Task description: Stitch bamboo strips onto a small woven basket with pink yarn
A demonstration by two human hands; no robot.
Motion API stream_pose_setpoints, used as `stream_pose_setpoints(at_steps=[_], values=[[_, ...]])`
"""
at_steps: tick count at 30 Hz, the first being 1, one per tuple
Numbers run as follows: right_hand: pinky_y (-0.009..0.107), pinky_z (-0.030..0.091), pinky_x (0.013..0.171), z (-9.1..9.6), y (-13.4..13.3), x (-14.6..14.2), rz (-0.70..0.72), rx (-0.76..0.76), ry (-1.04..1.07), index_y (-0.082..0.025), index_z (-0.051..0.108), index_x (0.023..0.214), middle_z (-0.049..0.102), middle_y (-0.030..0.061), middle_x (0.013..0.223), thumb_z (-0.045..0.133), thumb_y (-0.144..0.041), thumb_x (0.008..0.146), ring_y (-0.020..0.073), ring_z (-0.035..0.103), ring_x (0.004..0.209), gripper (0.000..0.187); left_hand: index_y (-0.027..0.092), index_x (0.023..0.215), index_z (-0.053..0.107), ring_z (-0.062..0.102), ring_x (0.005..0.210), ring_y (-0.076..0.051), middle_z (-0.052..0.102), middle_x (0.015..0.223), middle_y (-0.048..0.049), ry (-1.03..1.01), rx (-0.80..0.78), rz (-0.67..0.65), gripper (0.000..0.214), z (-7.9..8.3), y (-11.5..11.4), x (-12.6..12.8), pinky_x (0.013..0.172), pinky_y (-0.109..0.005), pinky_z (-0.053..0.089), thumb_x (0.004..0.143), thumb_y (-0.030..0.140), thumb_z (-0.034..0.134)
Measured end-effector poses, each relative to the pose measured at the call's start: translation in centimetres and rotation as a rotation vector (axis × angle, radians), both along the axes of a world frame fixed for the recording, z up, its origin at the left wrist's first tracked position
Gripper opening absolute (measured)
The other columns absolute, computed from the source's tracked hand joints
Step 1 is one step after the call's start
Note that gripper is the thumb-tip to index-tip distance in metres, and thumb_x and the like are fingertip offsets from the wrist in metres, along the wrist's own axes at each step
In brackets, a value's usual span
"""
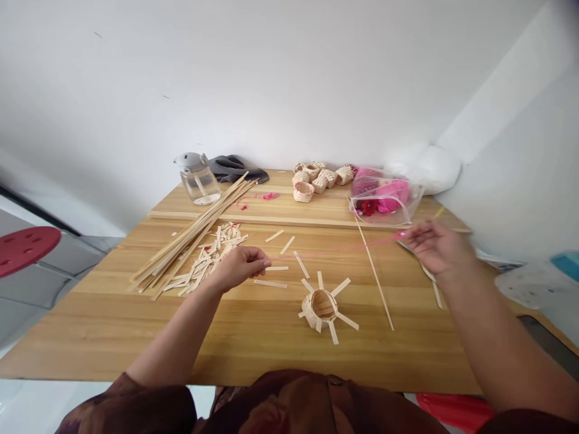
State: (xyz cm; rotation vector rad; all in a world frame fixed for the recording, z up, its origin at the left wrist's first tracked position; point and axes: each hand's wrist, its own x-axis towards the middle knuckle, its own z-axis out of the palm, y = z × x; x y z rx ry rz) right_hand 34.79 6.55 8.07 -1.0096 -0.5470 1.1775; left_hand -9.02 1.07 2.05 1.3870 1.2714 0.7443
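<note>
A thin pink thread [335, 250] stretches across the table between my two hands. My left hand [246, 264] is closed in a pinch on its left end, beside a heap of cut strips. My right hand [436, 244], slightly blurred, holds the other end, where a small pink bunch [401, 234] shows at the fingertips. A short yellow piece [440, 211] sticks up above the right fingers; what it belongs to I cannot make out. Below the thread stands a small woven basket [311, 310], its mouth facing up and several strip ends splayed outward.
Long wooden strips [194, 235] lie on the left over short cut pieces [217, 256]. Behind are a glass jug [200, 184], finished small baskets [304, 191] and a clear bag of pink yarn [384, 202]. A thin stick [375, 271] lies right of the woven basket; a phone [549, 340] is far right.
</note>
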Motion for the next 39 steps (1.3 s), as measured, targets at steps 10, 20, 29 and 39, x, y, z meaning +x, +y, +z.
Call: stream_pose_setpoints(at_steps=[10,20,29,39], values=[[0.020,0.056,0.050,-6.8,-1.5,-1.5,0.068,-0.391,-0.280,-0.018,0.058,0.074,0.068,0.0037,0.069,0.069,-0.005,0.082,0.0126,0.066,0.059,0.019,0.014,0.070,0.063,0.045,0.054,-0.007,0.059,0.061,0.0014,-0.467,-0.081,0.178,0.037,0.6,-1.0,2.5,0.053,-0.020,0.034,0.071,0.045,0.084],[0.017,0.045,0.046,0.5,-3.9,-5.6,0.197,-0.083,-0.211,-0.022,0.060,0.078,0.060,-0.0044,0.072,0.089,-0.030,0.062,0.0072,0.055,0.057,0.035,0.016,0.077,0.076,0.048,0.064,-0.010,0.070,0.076,-0.0026,-0.280,0.069,0.089,0.033,4.3,-2.2,6.9,0.058,-0.023,0.034,0.071,0.047,0.084],[0.021,0.030,0.048,1.0,-7.6,-15.1,0.919,-0.017,-0.624,-0.015,0.072,0.080,0.055,-0.0030,0.063,0.083,-0.046,0.073,0.0062,0.039,0.054,0.034,0.014,0.074,0.074,0.049,0.061,-0.012,0.066,0.067,-0.0029,-0.128,0.192,0.047,0.036,7.0,-4.0,8.2,0.057,-0.025,0.035,0.073,0.049,0.080],[0.023,0.025,0.048,2.7,-7.5,-13.6,0.700,0.133,-0.620,-0.018,0.068,0.076,0.042,-0.0063,0.059,0.077,-0.048,0.079,0.0063,0.028,0.052,0.031,0.016,0.068,0.074,0.045,0.060,-0.012,0.059,0.060,-0.0023,-0.087,0.221,0.068,0.045,5.7,-5.2,6.5,0.059,-0.025,0.036,0.085,0.057,0.067]])
